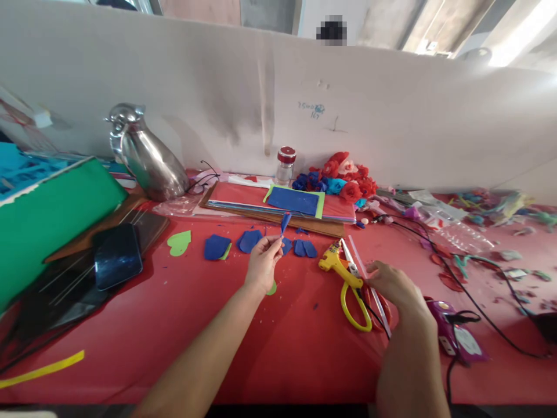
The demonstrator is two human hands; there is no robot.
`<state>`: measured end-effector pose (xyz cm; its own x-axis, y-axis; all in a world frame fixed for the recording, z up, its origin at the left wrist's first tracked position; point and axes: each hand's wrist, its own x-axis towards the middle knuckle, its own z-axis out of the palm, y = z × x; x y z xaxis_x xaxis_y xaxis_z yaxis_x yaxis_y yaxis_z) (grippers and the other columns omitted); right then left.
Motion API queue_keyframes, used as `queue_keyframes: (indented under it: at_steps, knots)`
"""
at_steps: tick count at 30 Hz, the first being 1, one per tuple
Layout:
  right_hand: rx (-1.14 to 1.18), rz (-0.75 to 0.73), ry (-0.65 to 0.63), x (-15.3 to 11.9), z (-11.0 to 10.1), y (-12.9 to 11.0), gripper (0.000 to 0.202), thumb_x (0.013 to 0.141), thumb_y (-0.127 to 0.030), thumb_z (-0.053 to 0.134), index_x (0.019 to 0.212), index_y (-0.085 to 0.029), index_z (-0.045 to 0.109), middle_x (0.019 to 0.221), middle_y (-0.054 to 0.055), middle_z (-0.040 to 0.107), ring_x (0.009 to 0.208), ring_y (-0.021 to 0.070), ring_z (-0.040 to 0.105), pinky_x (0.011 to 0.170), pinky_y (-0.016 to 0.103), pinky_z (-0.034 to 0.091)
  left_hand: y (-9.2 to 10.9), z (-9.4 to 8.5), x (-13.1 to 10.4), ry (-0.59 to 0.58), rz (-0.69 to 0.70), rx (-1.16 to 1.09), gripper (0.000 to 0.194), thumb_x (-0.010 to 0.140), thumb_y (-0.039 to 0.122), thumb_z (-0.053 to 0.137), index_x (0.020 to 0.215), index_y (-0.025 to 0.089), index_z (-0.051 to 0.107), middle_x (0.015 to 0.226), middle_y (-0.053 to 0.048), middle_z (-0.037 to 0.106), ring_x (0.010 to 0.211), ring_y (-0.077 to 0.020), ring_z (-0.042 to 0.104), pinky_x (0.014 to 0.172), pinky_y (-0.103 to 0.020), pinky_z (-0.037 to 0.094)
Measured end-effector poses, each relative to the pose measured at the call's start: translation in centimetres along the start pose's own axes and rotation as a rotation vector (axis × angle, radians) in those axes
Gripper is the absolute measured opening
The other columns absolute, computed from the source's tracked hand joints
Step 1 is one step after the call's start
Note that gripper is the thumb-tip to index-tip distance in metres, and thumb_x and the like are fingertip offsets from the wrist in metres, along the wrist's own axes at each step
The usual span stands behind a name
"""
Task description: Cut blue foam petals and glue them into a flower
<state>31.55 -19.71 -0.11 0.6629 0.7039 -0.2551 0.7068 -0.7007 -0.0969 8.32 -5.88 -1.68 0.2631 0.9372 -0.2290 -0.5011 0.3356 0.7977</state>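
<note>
My left hand (262, 264) is closed in a pinch on a narrow rolled piece of blue paper (285, 222), held upright above the red table (278, 354). Behind and beside it lie several cut blue pieces (216, 247); a green piece shows under one. My right hand (394, 284) reaches over a clear plastic strip (357, 255), fingers stretched and slightly bent; whether they touch it is hard to see. Just left of those fingers are a yellow glue gun (339, 264) and scissors with a yellow loop handle (357, 313). A green heart (180, 242) lies farther left.
A steel jug (150, 157), a red-lidded jar (286, 165) and paper flowers (342, 177) stand along the white partition (195, 75). Stacked sheets (235, 200) lie in front. A phone (117, 255) rests at left; a purple device (456, 331) and black cables (461, 284) are at right.
</note>
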Motion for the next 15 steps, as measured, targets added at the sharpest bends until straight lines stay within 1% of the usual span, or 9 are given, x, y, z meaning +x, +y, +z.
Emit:
queue_keyframes:
  at_steps: [2, 5, 9, 11, 13, 14, 15]
  knots:
    - [0.018, -0.022, 0.031, 0.1, 0.3, 0.0, 0.028, 0.074, -0.023, 0.051, 0.098, -0.025, 0.064, 0.092, 0.006, 0.072, 0.081, 0.0215, 0.066, 0.061, 0.027, 0.041, 0.0, 0.0, 0.0, 0.001, 0.004, -0.003, 0.02, 0.057, 0.025, 0.076, 0.067, 0.015, 0.062, 0.058, 0.003, 0.055, 0.056, -0.0054, 0.047, 0.056, -0.019, 0.034]
    - [0.001, -0.005, 0.104, 0.2, 0.2, 0.0, 0.025, 0.074, -0.023, 0.051, 0.095, -0.024, 0.063, 0.089, 0.007, 0.071, 0.081, 0.0222, 0.066, 0.061, 0.027, 0.041, -0.1, -0.1, 0.1, -0.009, 0.006, -0.005, 0.02, 0.057, 0.026, 0.075, 0.069, 0.015, 0.063, 0.059, 0.003, 0.056, 0.056, -0.0053, 0.047, 0.056, -0.019, 0.034]
    - [-0.011, 0.098, 0.229, 0.3, -0.9, 0.5, 0.023, 0.075, -0.028, 0.05, 0.094, -0.023, 0.063, 0.091, 0.01, 0.07, 0.083, 0.0271, 0.064, 0.061, 0.033, 0.043, -0.3, -0.2, 0.0, -0.019, -0.001, 0.0, 0.021, 0.058, 0.026, 0.075, 0.07, 0.015, 0.063, 0.062, 0.002, 0.057, 0.056, -0.0052, 0.046, 0.055, -0.019, 0.033]
    - [-0.011, 0.123, 0.312, 0.3, -1.7, 0.2, 0.026, 0.075, -0.032, 0.053, 0.096, -0.021, 0.064, 0.096, 0.014, 0.068, 0.089, 0.0315, 0.062, 0.066, 0.038, 0.045, -0.4, -0.1, 0.0, -0.024, 0.0, 0.013, 0.02, 0.058, 0.027, 0.074, 0.071, 0.015, 0.063, 0.062, 0.002, 0.057, 0.057, -0.0054, 0.047, 0.056, -0.019, 0.033]
    - [0.058, 0.081, 0.426, 0.0, -2.2, -1.4, 0.03, 0.075, -0.038, 0.055, 0.096, -0.019, 0.064, 0.1, 0.016, 0.066, 0.096, 0.035, 0.06, 0.073, 0.044, 0.046, -0.6, -0.1, -0.1, -0.028, 0.008, 0.045, 0.02, 0.06, 0.027, 0.073, 0.072, 0.016, 0.062, 0.062, 0.003, 0.056, 0.057, -0.0056, 0.047, 0.057, -0.019, 0.035]
    - [0.143, 0.037, 0.478, -0.3, -2.2, -2.9, 0.032, 0.076, -0.041, 0.055, 0.096, -0.018, 0.064, 0.101, 0.017, 0.066, 0.097, 0.0353, 0.059, 0.075, 0.046, 0.046, -0.7, -0.1, -0.1, -0.029, 0.019, 0.067, 0.019, 0.062, 0.028, 0.072, 0.072, 0.016, 0.062, 0.062, 0.003, 0.056, 0.056, -0.0058, 0.046, 0.058, -0.02, 0.035]
    - [0.27, -0.054, 0.501, -0.6, -2.0, -4.7, 0.033, 0.078, -0.043, 0.052, 0.097, -0.019, 0.064, 0.1, 0.015, 0.067, 0.096, 0.0332, 0.06, 0.078, 0.046, 0.046, -0.7, -0.1, -0.2, -0.027, 0.039, 0.093, 0.018, 0.063, 0.028, 0.071, 0.072, 0.016, 0.061, 0.061, 0.004, 0.055, 0.056, -0.0061, 0.046, 0.058, -0.02, 0.036]
